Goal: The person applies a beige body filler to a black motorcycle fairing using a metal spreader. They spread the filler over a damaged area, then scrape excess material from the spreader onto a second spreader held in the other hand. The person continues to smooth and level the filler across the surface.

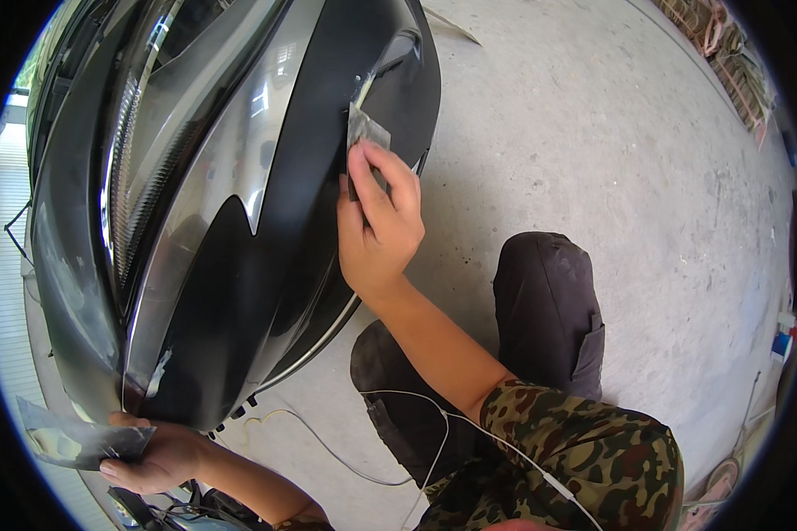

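My right hand [383, 221] pinches a thin grey putty scraper [369, 131] between thumb and fingers. Its upper end is against the black car bumper [305, 150], just below a pale streak of putty [363, 88] along a recess. At the lower left, my left hand [164, 458] grips a flat dark putty board [80, 456] with a pale smear of putty on it. The board is held beside the bumper's lower corner. A small whitish patch [159, 372] marks the black panel above that hand.
The headlight [155, 133] and a silver trim piece [261, 97] lie left of my right hand. A white cable [514, 453] crosses my legs and trails over the concrete floor [655, 221]. Clutter [722, 53] lines the far right wall.
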`<state>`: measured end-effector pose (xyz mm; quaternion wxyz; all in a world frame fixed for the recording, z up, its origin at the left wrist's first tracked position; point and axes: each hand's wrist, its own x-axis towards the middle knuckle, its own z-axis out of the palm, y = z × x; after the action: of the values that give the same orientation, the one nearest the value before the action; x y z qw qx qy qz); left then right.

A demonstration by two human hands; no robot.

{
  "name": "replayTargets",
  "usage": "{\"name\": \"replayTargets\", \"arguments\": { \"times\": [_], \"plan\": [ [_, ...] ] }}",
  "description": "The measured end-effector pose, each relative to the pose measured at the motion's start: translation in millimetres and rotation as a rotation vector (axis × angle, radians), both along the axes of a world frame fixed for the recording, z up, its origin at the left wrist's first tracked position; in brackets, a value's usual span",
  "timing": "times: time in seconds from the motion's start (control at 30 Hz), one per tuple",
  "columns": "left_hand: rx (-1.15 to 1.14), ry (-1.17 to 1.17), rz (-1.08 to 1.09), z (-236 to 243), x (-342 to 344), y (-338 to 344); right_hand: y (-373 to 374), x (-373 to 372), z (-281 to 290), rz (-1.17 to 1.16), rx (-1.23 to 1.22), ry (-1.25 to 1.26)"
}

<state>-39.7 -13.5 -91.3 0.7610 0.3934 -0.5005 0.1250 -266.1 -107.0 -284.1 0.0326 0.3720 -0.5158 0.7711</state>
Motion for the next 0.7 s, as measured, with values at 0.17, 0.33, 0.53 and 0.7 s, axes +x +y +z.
{"name": "replayTargets", "arguments": {
  "times": [0.17, 0.33, 0.53, 0.7],
  "plan": [
    [0.041, -0.197, 0.276, -5, 0, 1, 13, -6, -6, 0.022, 0.003, -0.096],
    [-0.004, -0.076, -0.085, 1, 45, 9, -1, -28, 4, -0.046, -0.001, -0.227],
    [-0.058, -0.028, -0.18, -4, 70, 15, -24, -31, 10, -0.012, -0.038, -0.104],
    [-0.081, -0.036, -0.125, -1, 47, 7, -8, -16, 1, 0.002, -0.005, -0.012]
  ]
}}
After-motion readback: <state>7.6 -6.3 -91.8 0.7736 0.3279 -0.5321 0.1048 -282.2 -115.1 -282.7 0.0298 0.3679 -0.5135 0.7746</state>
